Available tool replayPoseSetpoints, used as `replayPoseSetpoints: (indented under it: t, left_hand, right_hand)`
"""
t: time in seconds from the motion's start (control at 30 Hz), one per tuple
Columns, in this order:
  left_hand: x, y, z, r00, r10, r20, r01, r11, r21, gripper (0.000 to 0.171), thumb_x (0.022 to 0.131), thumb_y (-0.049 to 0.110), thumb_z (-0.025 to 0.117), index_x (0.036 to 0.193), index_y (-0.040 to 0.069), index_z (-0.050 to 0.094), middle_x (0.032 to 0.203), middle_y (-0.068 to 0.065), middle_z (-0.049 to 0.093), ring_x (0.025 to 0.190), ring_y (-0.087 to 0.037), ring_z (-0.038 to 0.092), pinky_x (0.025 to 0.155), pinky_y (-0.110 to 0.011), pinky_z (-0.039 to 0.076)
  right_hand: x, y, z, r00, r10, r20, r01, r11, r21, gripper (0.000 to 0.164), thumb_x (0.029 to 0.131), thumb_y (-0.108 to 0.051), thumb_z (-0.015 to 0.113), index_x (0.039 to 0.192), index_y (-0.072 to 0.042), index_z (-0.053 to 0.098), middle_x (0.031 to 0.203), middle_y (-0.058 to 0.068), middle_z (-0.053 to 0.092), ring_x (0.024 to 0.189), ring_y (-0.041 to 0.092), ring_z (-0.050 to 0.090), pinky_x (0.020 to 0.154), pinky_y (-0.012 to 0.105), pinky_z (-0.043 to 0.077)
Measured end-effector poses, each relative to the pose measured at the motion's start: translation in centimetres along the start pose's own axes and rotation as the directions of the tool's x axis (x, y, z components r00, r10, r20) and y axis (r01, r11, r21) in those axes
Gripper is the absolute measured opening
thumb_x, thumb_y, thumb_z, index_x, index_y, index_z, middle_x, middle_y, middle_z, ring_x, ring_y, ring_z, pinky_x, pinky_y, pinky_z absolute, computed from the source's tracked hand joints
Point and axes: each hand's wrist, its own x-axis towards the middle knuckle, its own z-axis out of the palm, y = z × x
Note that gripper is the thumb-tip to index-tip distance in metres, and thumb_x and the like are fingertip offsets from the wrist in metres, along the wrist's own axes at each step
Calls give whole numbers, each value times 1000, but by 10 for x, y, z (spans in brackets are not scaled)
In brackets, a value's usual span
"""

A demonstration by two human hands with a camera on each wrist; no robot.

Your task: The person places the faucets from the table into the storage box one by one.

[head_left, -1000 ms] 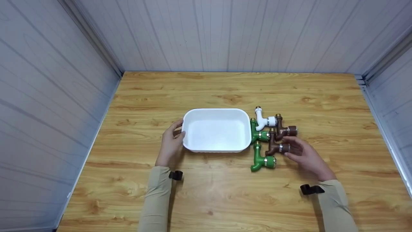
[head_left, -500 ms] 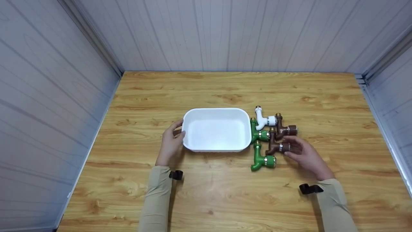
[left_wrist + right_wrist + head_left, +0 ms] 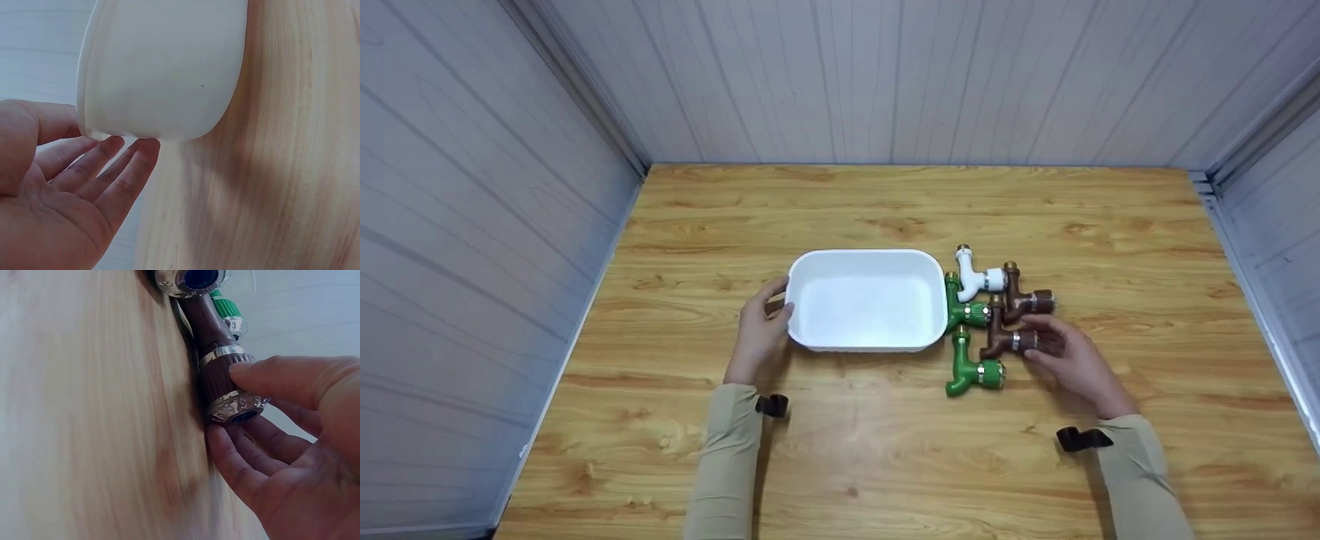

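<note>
A white rectangular tub (image 3: 864,349) sits mid-table. At its left end wall is my left hand (image 3: 759,330), fingertips touching the plastic and thumb at the rim; in the left wrist view its fingers (image 3: 126,188) are spread and relaxed. Right of the tub lie several plastic taps in a cluster. My right hand (image 3: 1072,364) holds the ridged knob of the nearer brown tap (image 3: 997,341) between thumb and fingers. Seen from the right wrist, the thumb rests on that brown tap's knob (image 3: 219,379), with the index finger partly hidden behind it.
Beside the held tap lie a second brown tap (image 3: 1014,292), a white tap (image 3: 971,281), a green tap (image 3: 952,307) against the tub's right side, and another green tap (image 3: 964,367) nearer the front. Pale panel walls (image 3: 855,82) border the wooden table (image 3: 847,450).
</note>
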Motion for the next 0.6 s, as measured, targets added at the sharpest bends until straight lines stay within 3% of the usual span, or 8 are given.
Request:
replayPoseSetpoints:
  t: [0.17,0.47,0.6]
  left_hand:
    - [1,-1,1,1000,22,-7,-23,1000,-17,43,93,-5,53,136,-2,49,134,-19,50,113,-36,55,89,-38,54]
    - [0,0,1,999,-30,-12,30,999,-24,44,94,-3,54,138,2,48,133,-13,50,111,-29,55,87,-32,54]
    - [0,-2,1,1000,0,-18,0,1000,-15,44,93,-4,54,137,0,49,133,-16,52,111,-31,56,87,-35,54]
  right_hand:
    - [0,-3,-1,1000,22,-1,-22,999,29,52,84,3,68,133,-3,51,128,21,54,112,36,56,99,40,45]
    - [1,-5,-3,999,31,13,-32,998,47,52,86,3,66,135,-2,49,133,23,50,118,39,52,102,44,41]
    - [2,-6,-2,999,33,5,-34,998,59,50,86,2,66,133,0,49,131,25,50,113,39,55,96,31,48]
